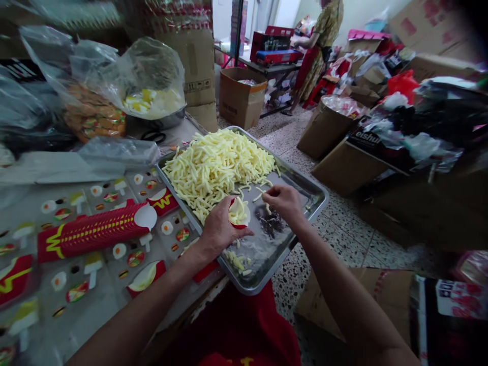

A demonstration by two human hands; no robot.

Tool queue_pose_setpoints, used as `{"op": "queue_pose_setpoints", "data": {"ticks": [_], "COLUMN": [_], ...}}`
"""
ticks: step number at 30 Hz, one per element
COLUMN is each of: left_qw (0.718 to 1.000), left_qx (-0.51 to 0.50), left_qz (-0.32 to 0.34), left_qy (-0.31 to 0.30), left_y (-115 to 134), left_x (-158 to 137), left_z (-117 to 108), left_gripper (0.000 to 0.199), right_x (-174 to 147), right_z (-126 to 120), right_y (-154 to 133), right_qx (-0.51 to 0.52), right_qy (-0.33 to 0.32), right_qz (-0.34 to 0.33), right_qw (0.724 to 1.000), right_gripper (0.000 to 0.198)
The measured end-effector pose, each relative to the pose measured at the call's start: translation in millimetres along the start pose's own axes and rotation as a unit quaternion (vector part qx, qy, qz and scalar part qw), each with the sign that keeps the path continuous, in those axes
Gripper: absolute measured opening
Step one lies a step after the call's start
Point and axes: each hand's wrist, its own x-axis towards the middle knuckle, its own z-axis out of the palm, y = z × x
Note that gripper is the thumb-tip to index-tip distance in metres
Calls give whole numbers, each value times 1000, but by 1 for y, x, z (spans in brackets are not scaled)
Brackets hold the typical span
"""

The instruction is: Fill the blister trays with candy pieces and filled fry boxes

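My left hand [220, 226] is closed around a small red-and-white fries carton [244, 212], tilted, with some pale yellow fry-shaped sticks inside. To the right of the carton, my right hand [284, 203] pinches one or two fry-shaped sticks [268, 207] over the metal tray [324, 195]. A big heap of the same sticks [219, 160] fills the far left part of that tray, and a few crumbs and short bits lie near its front corner.
Left of the tray lies a long stack of nested red cartons [91, 234] among small plastic food pieces. Behind stand a bag of yellow bits [152, 99] in a metal bowl and black scissors [153, 136]. Cardboard boxes [244, 104] crowd the floor; another person [324, 40] stands at the back.
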Motion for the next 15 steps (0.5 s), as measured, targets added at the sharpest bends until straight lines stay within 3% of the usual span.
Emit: {"op": "queue_pose_setpoints", "data": {"ticks": [2,4,10,12,15], "left_qw": [999,995,984,984,989], "left_qx": [36,73,106,107,98], "left_qz": [3,23,91,110,108], "left_qy": [29,58,108,92,37], "left_y": [1,4,5,2,-1], "left_x": [-1,-2,-12,-20,-40], "left_z": [2,5,9,2,-18], "left_gripper": [83,79,59,54,56], "right_x": [-15,-32,-69,-72,-75], "right_z": [-3,0,30,34,33], "right_y": [-12,-27,-58,-61,-66], "right_qx": [122,169,-12,-16,37], "right_qy": [-17,-40,41,-16,-163], "right_qz": [-2,-22,-165,-257,-381], "right_qw": [992,985,985,966,909], "right_gripper": [17,18,15,19,24]}}
